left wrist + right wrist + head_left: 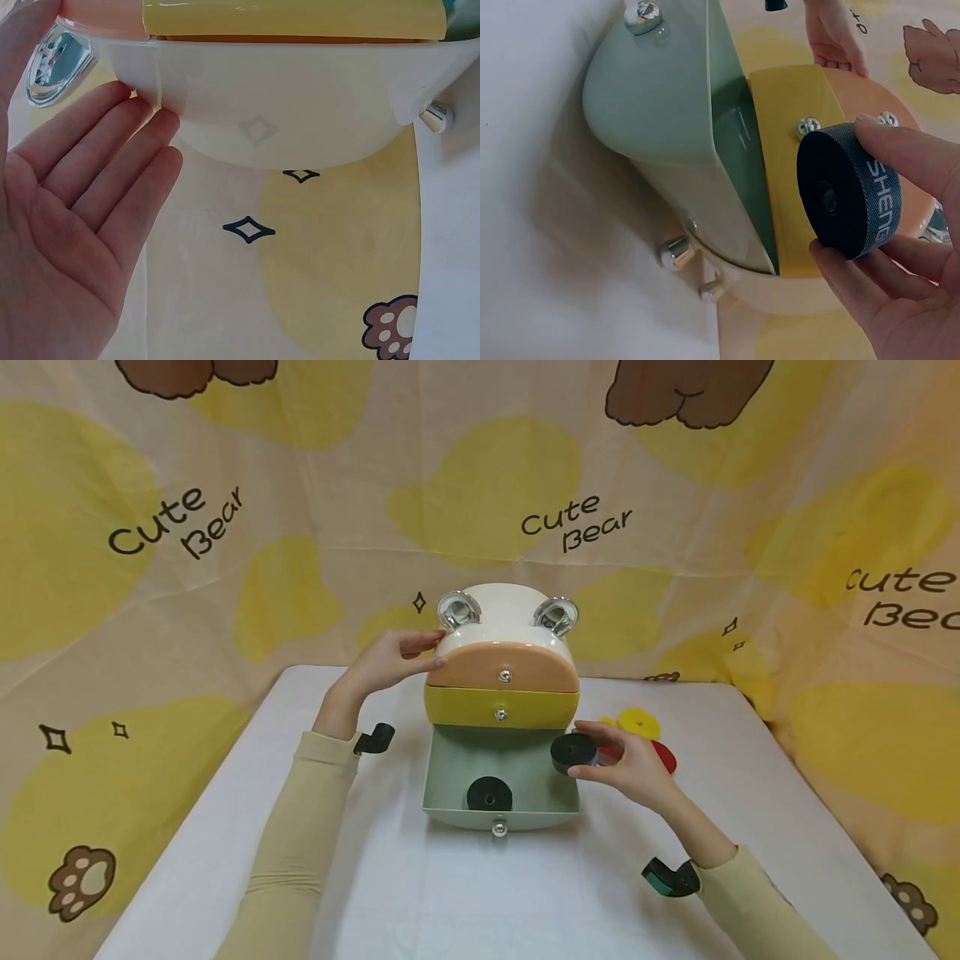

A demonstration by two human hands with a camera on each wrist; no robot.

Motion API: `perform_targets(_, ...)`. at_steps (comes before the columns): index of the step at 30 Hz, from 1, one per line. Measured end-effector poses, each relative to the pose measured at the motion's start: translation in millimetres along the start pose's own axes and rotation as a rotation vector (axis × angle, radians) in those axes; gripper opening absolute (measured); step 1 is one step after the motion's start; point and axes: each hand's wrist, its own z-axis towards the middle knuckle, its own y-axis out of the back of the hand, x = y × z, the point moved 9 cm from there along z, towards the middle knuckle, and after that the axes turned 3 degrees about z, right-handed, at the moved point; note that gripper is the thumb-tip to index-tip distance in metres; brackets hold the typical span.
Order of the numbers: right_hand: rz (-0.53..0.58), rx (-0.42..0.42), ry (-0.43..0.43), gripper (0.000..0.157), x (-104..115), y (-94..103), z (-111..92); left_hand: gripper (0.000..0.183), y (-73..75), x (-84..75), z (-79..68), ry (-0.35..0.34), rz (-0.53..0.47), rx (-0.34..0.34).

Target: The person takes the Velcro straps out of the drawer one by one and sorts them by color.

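A small cabinet (510, 610) with a white body and silver ears has three drawers. Its bottom green drawer (450, 768) is pulled out, and a black tape roll (480, 789) lies inside near the front. My right hand (633, 772) pinches another black tape roll (847, 195) between thumb and fingers, over the drawer's right side. Pale lettering runs round that roll's edge. My left hand (386, 660) rests against the cabinet's left side, its fingers (139, 202) extended and the fingertips at the white wall.
Right of the cabinet, partly behind my right hand, lie a yellow roll (639, 723) and a red roll (664, 758). The peach drawer (472, 668) and yellow drawer (457, 706) are closed. A patterned cloth (337, 510) hangs behind the white table (465, 902).
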Motion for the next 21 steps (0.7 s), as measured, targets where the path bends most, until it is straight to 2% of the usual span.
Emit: perform_targets(21,-0.006,-0.096,-0.018,0.073,-27.2,30.4,-17.9,0.063,0.7,-0.8,0.8,-0.004,-0.003,-0.002)
